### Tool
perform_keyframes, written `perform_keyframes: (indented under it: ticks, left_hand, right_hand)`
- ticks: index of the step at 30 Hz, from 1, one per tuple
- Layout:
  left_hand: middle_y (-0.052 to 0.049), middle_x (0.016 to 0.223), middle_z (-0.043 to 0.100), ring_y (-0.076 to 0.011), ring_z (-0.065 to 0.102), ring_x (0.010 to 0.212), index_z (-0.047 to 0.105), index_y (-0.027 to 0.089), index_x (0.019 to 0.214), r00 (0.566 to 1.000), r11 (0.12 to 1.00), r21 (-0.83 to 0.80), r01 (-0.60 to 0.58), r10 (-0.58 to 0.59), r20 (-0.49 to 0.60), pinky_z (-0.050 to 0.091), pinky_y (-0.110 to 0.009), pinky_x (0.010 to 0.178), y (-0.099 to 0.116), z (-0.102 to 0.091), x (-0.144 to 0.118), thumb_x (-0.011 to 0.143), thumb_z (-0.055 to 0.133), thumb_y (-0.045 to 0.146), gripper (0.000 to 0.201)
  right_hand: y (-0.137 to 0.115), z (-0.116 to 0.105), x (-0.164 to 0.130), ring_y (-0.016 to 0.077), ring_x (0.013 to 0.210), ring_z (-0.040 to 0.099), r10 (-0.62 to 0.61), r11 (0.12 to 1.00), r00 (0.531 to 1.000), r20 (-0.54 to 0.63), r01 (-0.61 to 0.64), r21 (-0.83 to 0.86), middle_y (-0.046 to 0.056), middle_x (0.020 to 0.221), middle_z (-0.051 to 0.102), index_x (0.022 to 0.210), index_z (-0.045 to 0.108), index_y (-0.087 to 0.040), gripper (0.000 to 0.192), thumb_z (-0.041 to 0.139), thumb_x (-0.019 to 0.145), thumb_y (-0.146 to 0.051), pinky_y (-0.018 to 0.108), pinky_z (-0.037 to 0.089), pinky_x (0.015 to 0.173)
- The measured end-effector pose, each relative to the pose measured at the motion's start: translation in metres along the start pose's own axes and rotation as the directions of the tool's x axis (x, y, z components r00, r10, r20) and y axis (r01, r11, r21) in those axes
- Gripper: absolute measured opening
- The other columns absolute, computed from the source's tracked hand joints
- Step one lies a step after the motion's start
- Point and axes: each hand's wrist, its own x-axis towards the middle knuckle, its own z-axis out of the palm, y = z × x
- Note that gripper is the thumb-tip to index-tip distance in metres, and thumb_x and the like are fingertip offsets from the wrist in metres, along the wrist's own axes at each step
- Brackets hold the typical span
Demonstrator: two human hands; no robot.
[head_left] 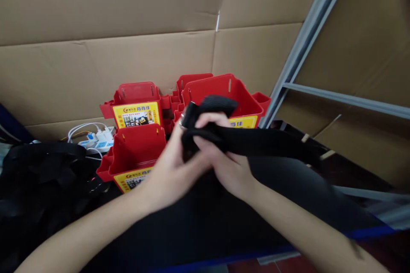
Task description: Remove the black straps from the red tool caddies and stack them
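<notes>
- Our left hand (169, 177) and right hand (232, 172) are bunched together, both gripping a folded black webbing strap (262, 140).
- We've got it up over the black tabletop (205, 232), partly blocking some red plastic bins (137, 149); it trails off right.
- Power strip (104, 140) sits back left, near a black heap (41, 183).

Both hands (235, 175) together, forearms (282, 217) angled inward
</notes>
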Motion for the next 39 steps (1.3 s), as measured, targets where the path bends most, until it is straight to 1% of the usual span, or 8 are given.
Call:
perform_keyframes:
  ticks: [4, 10, 13, 15, 18, 23, 30, 39]
  left_hand:
    - [-0.005, 0.133, 0.045, -0.0238, 0.044, 0.121, 0.019, 0.029, 0.138, 0.949, 0.963, 0.056, 0.265, -0.250, -0.191, 0.045, -0.039, 0.095, -0.003, -0.048, -0.009, 0.085, 0.047, 0.039, 0.060]
    - [0.004, 0.106, 0.065, -0.0207, 0.063, 0.087, 0.052, 0.028, 0.118, 0.798, 0.882, -0.008, 0.471, -0.430, -0.422, 0.055, -0.039, 0.079, 0.001, -0.132, -0.037, 0.075, 0.062, 0.035, 0.045]
    - [0.005, 0.108, 0.064, -0.0221, 0.061, 0.095, 0.057, 0.025, 0.114, 0.610, 0.870, 0.311, 0.383, 0.015, -0.792, 0.050, -0.041, 0.086, -0.009, -0.184, -0.050, 0.074, 0.063, 0.032, 0.042]
    - [-0.001, 0.108, 0.065, -0.0224, 0.058, 0.102, 0.062, 0.016, 0.109, 0.528, 0.630, 0.667, 0.398, 0.438, -0.728, 0.044, -0.040, 0.094, -0.022, -0.220, -0.061, 0.074, 0.062, 0.027, 0.037]
    - [-0.004, 0.115, 0.061, -0.0199, 0.057, 0.104, 0.056, 0.016, 0.118, 0.656, 0.302, 0.842, 0.448, 0.529, -0.538, 0.042, -0.037, 0.094, -0.045, -0.260, -0.085, 0.079, 0.051, 0.017, 0.039]
    - [-0.005, 0.125, 0.052, -0.0194, 0.051, 0.112, 0.053, 0.021, 0.121, 0.954, 0.189, 0.936, 0.295, -0.104, -0.280, 0.042, -0.034, 0.094, -0.099, -0.267, -0.135, 0.078, 0.036, 0.008, 0.047]
    - [-0.017, 0.141, 0.031, -0.0320, 0.028, 0.130, 0.044, 0.014, 0.127, 0.796, 0.266, 0.944, 0.194, -0.605, 0.006, 0.029, -0.047, 0.102, -0.152, -0.244, -0.161, 0.074, 0.050, 0.052, 0.066]
    - [-0.022, 0.143, 0.023, -0.0344, 0.026, 0.130, 0.027, 0.007, 0.135, 0.674, 0.204, 0.964, 0.172, -0.738, 0.036, 0.029, -0.043, 0.103, -0.134, -0.233, -0.166, 0.053, 0.068, 0.034, 0.096]
  right_hand:
    - [0.002, 0.041, 0.023, 0.0164, 0.110, 0.046, -0.093, 0.995, 0.947, 0.307, 0.097, 0.001, 0.002, 0.111, 0.054, 0.105, 0.049, -0.023, 0.019, 0.039, 0.088, -0.026, 0.033, 0.034, 0.100]
    - [0.013, 0.080, 0.051, 0.0111, 0.130, 0.026, -0.365, 0.928, 0.706, 0.607, 0.227, 0.295, 0.003, 0.143, 0.028, 0.136, 0.022, -0.021, 0.056, 0.047, 0.086, -0.028, 0.028, 0.024, 0.108]
    - [0.021, 0.086, 0.049, 0.0091, 0.124, 0.035, -0.400, 0.916, 0.632, 0.664, 0.299, 0.268, 0.005, 0.139, 0.035, 0.136, 0.023, -0.019, 0.050, 0.039, 0.089, -0.022, 0.026, 0.033, 0.102]
    - [0.032, 0.088, 0.036, 0.0139, 0.122, 0.038, -0.354, 0.904, 0.650, 0.672, 0.422, 0.068, 0.008, 0.131, 0.044, 0.130, 0.037, -0.017, 0.042, 0.039, 0.089, -0.020, 0.033, 0.033, 0.103]
    - [0.057, 0.090, 0.005, 0.0254, 0.127, 0.031, -0.352, 0.734, 0.687, 0.635, 0.624, -0.268, 0.012, 0.127, 0.048, 0.121, 0.050, -0.017, 0.038, 0.045, 0.083, -0.014, 0.050, 0.023, 0.105]
    - [0.095, 0.085, -0.036, 0.0281, 0.126, 0.033, -0.439, 0.486, 0.586, 0.681, 0.793, -0.368, 0.015, 0.128, 0.047, 0.119, 0.053, -0.017, 0.043, 0.046, 0.078, -0.006, 0.052, 0.027, 0.102]
    - [0.108, 0.083, -0.044, 0.0244, 0.122, 0.039, -0.419, 0.530, 0.633, 0.651, 0.753, -0.390, 0.012, 0.132, 0.045, 0.119, 0.053, -0.024, 0.045, 0.044, 0.079, -0.007, 0.049, 0.026, 0.101]
    - [0.112, 0.094, -0.053, 0.0241, 0.117, 0.041, -0.408, 0.606, 0.718, 0.565, 0.675, -0.420, 0.010, 0.130, 0.047, 0.118, 0.055, -0.027, 0.048, 0.050, 0.073, -0.009, 0.049, 0.026, 0.100]
